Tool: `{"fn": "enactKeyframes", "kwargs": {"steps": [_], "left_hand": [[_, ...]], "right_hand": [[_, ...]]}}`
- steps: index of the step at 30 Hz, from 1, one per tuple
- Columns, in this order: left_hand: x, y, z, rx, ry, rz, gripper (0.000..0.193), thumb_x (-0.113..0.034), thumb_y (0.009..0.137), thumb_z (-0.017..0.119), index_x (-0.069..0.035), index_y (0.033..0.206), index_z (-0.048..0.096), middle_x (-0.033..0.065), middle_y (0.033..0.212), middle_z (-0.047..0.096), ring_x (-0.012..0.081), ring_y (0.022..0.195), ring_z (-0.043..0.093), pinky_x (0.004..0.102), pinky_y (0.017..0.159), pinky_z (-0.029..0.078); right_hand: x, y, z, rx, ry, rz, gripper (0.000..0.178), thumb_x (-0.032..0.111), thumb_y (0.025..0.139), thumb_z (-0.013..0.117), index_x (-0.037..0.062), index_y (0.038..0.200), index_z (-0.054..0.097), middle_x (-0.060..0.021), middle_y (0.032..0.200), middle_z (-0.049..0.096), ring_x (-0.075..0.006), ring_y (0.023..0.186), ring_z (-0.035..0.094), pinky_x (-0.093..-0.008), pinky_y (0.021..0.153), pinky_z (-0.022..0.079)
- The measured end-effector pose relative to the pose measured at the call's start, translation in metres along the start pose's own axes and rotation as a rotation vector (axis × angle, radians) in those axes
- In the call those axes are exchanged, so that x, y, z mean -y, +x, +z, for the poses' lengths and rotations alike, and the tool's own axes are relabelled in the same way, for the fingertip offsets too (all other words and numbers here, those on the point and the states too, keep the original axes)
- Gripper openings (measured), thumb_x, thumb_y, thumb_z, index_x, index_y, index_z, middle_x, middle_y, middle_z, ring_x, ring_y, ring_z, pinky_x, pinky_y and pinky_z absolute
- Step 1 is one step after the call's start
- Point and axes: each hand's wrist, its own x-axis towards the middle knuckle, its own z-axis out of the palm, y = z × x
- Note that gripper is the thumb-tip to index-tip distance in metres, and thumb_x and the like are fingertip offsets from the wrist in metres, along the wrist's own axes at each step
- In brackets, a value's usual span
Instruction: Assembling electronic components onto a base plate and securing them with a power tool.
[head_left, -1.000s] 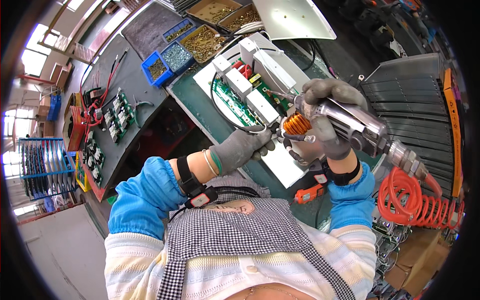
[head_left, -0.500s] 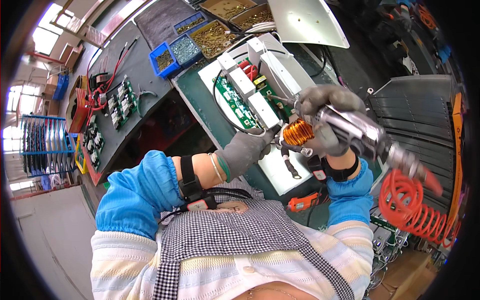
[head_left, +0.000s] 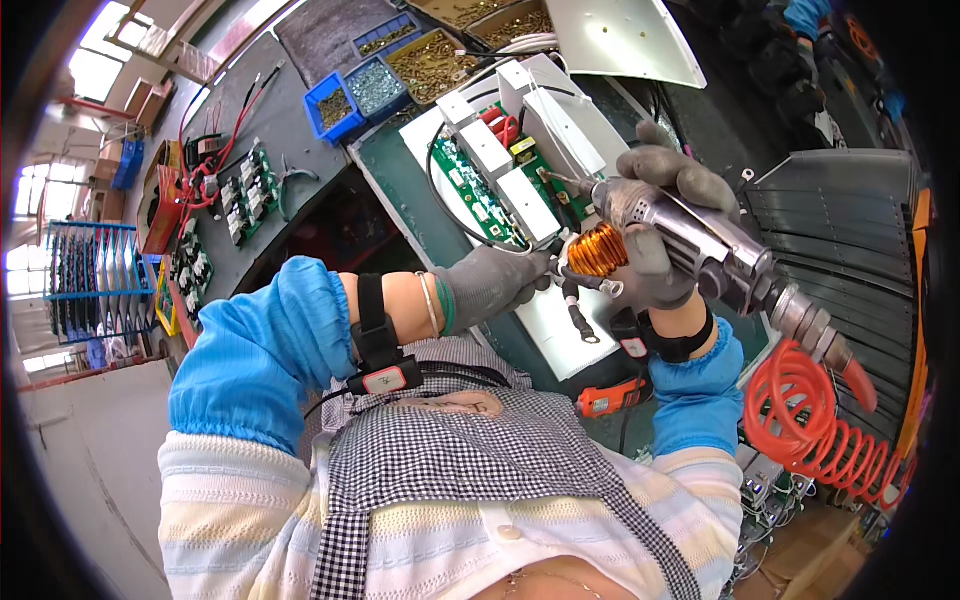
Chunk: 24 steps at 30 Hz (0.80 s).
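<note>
My right hand [head_left: 690, 183], in a grey glove, wraps round a silver pneumatic screwdriver [head_left: 700, 232] held aslant, its bit pointing left over the circuit board. My left hand [head_left: 495, 285], gloved too, is closed beside a copper-wound coil [head_left: 597, 252]; what its fingertips grip is hidden. The coil lies between both hands, with metal cable lugs around it. A short black cable [head_left: 577, 318] ending in a ring lug hangs below. Green circuit boards [head_left: 462, 190] with white box-shaped parts [head_left: 520, 205] sit on a white metal plate [head_left: 560, 345].
A red coiled air hose [head_left: 790, 400] trails at right. Blue bins [head_left: 330, 108] of small fasteners stand at the back left, near a white panel [head_left: 625, 40]. Boards with red wires [head_left: 205, 180] lie on the left bench. An orange-handled tool [head_left: 605, 398] lies near my apron.
The screwdriver's tail and hose have swung slightly downward and left. My left forearm has shifted a little left, while its fingers stay by the coil.
</note>
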Motion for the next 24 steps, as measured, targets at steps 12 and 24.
{"fn": "enactKeyframes", "kwargs": {"steps": [12,24], "left_hand": [[-0.003,-0.006,-0.007,0.061,-0.29,-0.072,0.023,-0.023,0.092,0.051,-0.01,0.073,0.053,-0.0023,0.065,0.049,0.007,0.052,0.038,0.0241,0.046,0.03],[-0.008,-0.003,-0.006,-0.006,-0.309,-0.159,0.02,-0.026,0.091,0.058,-0.007,0.097,0.058,-0.0011,0.081,0.056,0.0043,0.064,0.053,0.0161,0.06,0.049]], "right_hand": [[0.008,0.007,0.016,0.064,0.127,0.173,0.053,0.006,0.079,0.068,0.0115,0.125,0.042,-0.015,0.111,0.056,-0.0248,0.102,0.059,-0.0511,0.1,0.039],[-0.004,0.068,0.032,-0.13,-0.193,0.506,0.022,0.009,0.075,0.07,0.002,0.094,0.062,-0.0042,0.086,0.064,-0.0088,0.073,0.061,-0.024,0.064,0.05]]}}
